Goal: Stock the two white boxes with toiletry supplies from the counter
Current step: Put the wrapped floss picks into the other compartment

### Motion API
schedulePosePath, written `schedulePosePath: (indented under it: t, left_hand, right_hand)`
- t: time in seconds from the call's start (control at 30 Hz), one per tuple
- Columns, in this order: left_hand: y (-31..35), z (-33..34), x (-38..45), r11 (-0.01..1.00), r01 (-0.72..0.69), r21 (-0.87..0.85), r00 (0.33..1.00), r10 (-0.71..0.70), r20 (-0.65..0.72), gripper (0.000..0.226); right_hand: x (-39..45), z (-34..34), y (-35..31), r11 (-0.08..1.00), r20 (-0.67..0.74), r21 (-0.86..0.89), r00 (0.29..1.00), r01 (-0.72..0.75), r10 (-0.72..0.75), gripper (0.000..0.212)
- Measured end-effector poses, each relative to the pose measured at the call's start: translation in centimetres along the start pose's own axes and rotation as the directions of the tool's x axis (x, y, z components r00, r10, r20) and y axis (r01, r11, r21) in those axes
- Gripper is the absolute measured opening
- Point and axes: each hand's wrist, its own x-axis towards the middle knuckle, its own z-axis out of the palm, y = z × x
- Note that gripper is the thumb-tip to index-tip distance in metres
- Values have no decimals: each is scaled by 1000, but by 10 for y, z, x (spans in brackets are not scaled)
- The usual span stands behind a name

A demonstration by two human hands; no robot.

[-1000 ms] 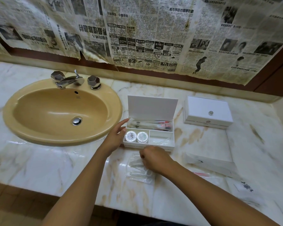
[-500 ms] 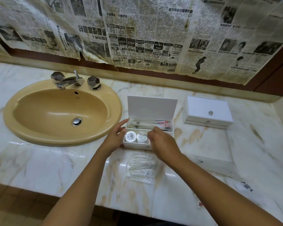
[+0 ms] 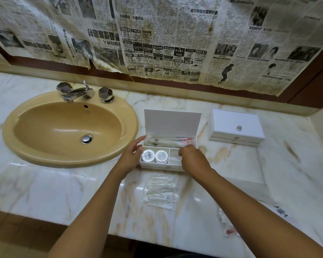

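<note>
An open white box (image 3: 172, 121) stands on the marble counter with its lid up. Its back compartment holds wrapped toothbrush kits (image 3: 166, 142). Two round silver-topped containers (image 3: 154, 156) fill the front left compartment. My left hand (image 3: 131, 157) rests with straight fingers against the box's left wall. My right hand (image 3: 193, 160) hovers over the front right compartment, fingers curled down into it; whether it holds anything is hidden. A second white box (image 3: 235, 127) sits closed to the right. Clear plastic packets (image 3: 159, 191) lie on the counter in front of the open box.
A tan sink (image 3: 69, 131) with a chrome faucet (image 3: 78, 92) is on the left. More wrapped items lie at the counter's right front, under my right forearm (image 3: 227, 224). Newspaper sheets cover the wall behind. The counter's front edge runs below my arms.
My right hand left the clear packets on the counter and moved up to the open box, then right over its front right compartment. My left hand stayed at the box's left side.
</note>
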Motion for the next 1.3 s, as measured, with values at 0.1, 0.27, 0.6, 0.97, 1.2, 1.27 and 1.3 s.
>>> schedulePosePath:
  t: [0.1,0.27,0.6,0.97,1.2,1.27,1.3]
  left_hand:
    - [0,0,0,1000,0,4,1000,0,1,40]
    - [0,0,1,1000,-3,-6,1000,3,-2,40]
    - [-2,1,2,1000,-5,-3,1000,5,-8,41]
    - [-4,0,3,1000,15,-5,1000,-15,-2,40]
    - [-5,-1,4,1000,6,3,1000,-6,-1,40]
    - [-6,0,4,1000,7,-2,1000,-7,-4,40]
    - [-5,0,4,1000,5,-5,1000,-5,-4,40]
  right_hand:
    - [-2,1,-3,1000,-16,27,1000,6,-5,28]
    - [-14,0,-16,978,-168,100,972,185,-167,18]
    - [-35,40,-36,908,181,-61,899,416,-399,25]
    - [-36,44,-36,914,164,-54,906,403,-390,20]
    - [-34,35,-40,924,1,42,925,379,-380,19]
    - [-31,28,-39,932,-48,63,934,357,-354,20]
    - [-28,24,-38,938,-70,70,939,340,-336,20]
